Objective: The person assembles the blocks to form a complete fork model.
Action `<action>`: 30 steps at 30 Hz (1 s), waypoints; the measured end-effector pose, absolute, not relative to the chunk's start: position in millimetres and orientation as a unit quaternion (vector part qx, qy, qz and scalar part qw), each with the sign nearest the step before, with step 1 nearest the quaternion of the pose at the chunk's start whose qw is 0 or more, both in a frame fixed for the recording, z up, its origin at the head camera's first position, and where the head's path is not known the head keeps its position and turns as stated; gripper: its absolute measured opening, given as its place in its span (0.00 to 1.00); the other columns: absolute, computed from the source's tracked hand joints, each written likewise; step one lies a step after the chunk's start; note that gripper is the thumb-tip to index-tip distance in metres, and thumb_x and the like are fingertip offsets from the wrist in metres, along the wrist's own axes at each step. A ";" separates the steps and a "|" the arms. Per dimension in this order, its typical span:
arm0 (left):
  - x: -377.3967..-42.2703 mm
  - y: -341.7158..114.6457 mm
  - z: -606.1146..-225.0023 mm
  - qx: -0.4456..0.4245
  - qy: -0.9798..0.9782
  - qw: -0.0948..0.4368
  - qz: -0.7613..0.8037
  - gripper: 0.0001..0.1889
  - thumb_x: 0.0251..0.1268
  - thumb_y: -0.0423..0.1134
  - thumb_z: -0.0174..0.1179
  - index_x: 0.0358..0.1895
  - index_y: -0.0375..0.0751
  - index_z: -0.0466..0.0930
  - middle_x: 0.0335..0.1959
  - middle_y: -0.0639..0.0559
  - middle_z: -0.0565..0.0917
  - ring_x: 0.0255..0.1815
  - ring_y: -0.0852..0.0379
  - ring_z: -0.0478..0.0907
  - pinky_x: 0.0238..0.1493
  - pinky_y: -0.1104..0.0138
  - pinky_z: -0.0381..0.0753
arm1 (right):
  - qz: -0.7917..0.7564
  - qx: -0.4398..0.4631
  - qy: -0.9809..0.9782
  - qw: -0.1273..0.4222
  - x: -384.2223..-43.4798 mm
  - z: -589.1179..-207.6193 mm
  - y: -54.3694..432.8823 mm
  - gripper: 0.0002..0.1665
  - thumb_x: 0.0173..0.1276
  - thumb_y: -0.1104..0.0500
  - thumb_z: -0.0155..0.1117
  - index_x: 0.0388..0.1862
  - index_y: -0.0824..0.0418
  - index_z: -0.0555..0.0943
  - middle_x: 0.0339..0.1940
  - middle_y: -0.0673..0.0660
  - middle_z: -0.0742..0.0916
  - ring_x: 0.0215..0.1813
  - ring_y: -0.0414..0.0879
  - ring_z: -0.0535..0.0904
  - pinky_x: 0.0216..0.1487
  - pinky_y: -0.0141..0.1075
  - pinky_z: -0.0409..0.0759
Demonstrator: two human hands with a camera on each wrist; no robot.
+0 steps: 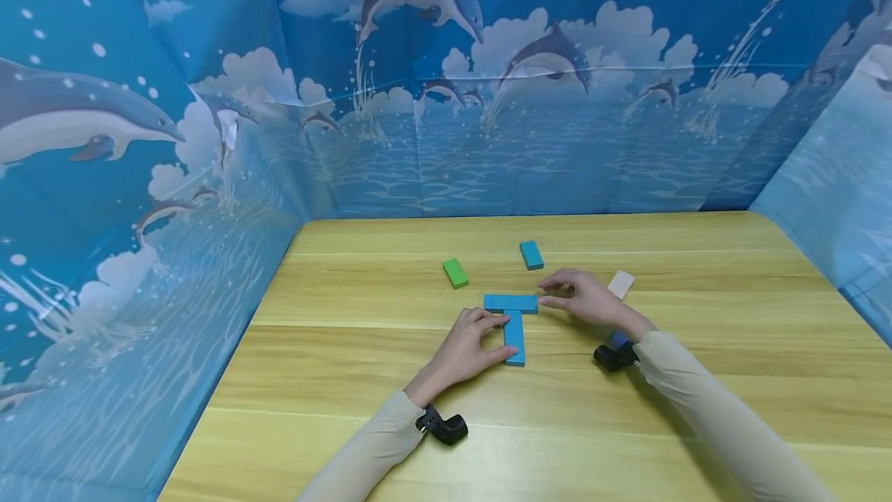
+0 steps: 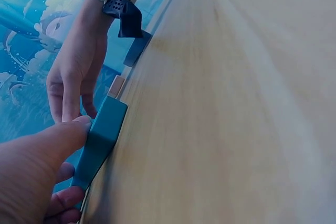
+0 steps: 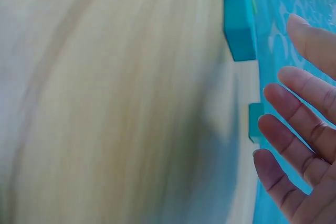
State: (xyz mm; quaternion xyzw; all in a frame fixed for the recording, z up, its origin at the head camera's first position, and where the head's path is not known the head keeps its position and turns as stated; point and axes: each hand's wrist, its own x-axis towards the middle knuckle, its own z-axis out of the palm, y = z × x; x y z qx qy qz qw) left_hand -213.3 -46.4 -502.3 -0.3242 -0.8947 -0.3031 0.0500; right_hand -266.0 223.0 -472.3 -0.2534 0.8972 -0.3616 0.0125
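Observation:
Two long blue blocks lie flat on the wooden table in a T shape. The crossbar block [image 1: 498, 303] meets the far end of the stem block [image 1: 514, 336]. My left hand [image 1: 465, 343] holds the stem block, thumb toward its near end and fingers toward its far end. In the left wrist view, the thumb touches one end of this teal-looking block [image 2: 101, 137]. My right hand [image 1: 581, 297] hovers beside the crossbar's right end, fingers loosely bent and holding nothing. The right wrist view shows its fingers spread apart from the blocks [image 3: 239, 27].
Beyond the T lie a green block [image 1: 456, 273] and a short blue block [image 1: 531, 255]. A pale block [image 1: 621, 283] is behind the right hand. A dark blue block [image 1: 618, 339] is partly hidden by the right wrist. A dolphin-print curtain [image 1: 453, 169] surrounds the table [image 1: 334, 378].

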 end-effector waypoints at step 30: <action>-213.5 -46.1 -502.9 -0.323 -0.893 0.052 -0.308 0.26 0.63 0.55 0.60 0.62 0.48 0.76 0.48 0.55 0.75 0.50 0.59 0.67 0.47 0.69 0.69 | -0.327 -0.282 0.902 -0.009 -224.0 -456.6 300.0 0.15 0.60 0.60 0.71 0.46 0.62 0.84 0.44 0.56 0.83 0.44 0.53 0.76 0.37 0.40 0.74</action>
